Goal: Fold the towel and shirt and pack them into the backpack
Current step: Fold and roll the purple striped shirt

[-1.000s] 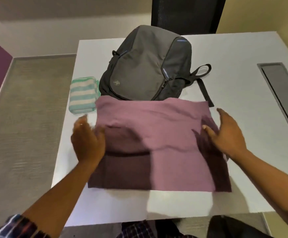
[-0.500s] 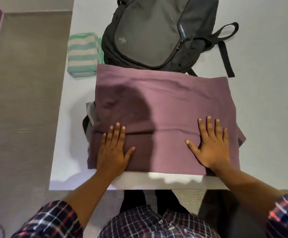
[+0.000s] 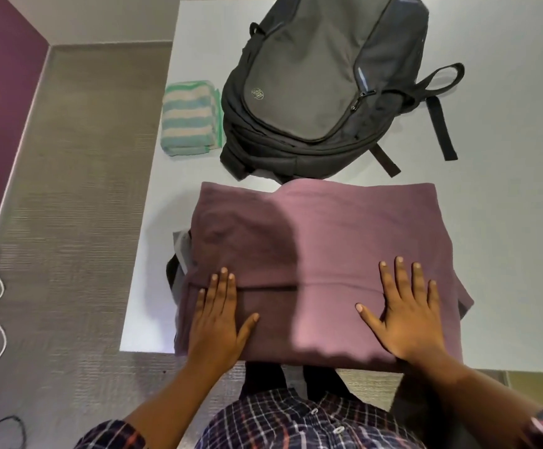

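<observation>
- Head view: the shirt (image 3: 344, 241), mauve, lies folded into a broad rectangle at the near edge of the table (image 3: 506, 205). Its far edge is just beside the backpack (image 3: 312, 85).
- The left hand (image 3: 216, 325) lies flat on the near-left part, fingers straight and together. The right hand (image 3: 406, 319) lies flat on the near-right part, fingers spread. Neither grips anything.
- Judged step: smoothing the fold. Press evenly outward from the middle, and tuck in the grey piece sticking out at the left edge before folding again.
- Cloth: thin, soft, faintly creased, with a seam ridge under the fingers. It will likely slide on the smooth white top.
- The towel (image 3: 191, 118) is thick with green and cream stripes. It sits folded into a compact block just beside the backpack.
- The backpack is grey and padded and lies flat with its straps splayed. Its zips appear closed, so it needs opening before packing.
</observation>
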`<state>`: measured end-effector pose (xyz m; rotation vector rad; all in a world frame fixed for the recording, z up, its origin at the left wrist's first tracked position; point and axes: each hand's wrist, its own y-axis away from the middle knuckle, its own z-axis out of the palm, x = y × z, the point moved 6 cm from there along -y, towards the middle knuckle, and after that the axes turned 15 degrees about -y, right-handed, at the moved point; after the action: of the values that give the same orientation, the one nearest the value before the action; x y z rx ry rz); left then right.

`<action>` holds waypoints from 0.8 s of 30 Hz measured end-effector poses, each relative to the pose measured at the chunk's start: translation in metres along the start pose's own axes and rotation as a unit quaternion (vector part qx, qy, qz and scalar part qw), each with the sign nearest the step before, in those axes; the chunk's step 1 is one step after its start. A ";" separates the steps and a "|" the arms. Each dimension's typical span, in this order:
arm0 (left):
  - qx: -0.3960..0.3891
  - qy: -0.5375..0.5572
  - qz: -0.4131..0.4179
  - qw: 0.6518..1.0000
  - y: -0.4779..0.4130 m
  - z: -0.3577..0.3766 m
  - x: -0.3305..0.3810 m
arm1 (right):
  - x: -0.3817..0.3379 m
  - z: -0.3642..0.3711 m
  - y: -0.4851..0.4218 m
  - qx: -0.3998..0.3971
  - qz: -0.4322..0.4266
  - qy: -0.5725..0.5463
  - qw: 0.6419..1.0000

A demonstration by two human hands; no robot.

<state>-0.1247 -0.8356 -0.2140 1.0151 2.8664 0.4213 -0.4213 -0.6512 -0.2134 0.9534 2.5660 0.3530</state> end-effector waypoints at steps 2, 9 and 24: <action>0.013 0.020 -0.028 0.999 0.004 -0.003 -0.006 | -0.001 0.000 0.001 -0.008 0.007 -0.001 1.000; 0.041 0.260 -0.348 0.900 0.017 -0.020 -0.051 | -0.065 -0.010 -0.001 -0.011 -0.082 -0.043 0.996; -0.214 0.655 -0.350 0.634 -0.026 -0.038 -0.057 | -0.282 0.016 0.006 -0.153 -0.314 -0.124 0.929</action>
<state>-0.1019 -0.8995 -0.1866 -1.0041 3.2756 2.2895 -0.2137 -0.8332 -0.1522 0.0382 2.3272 0.3940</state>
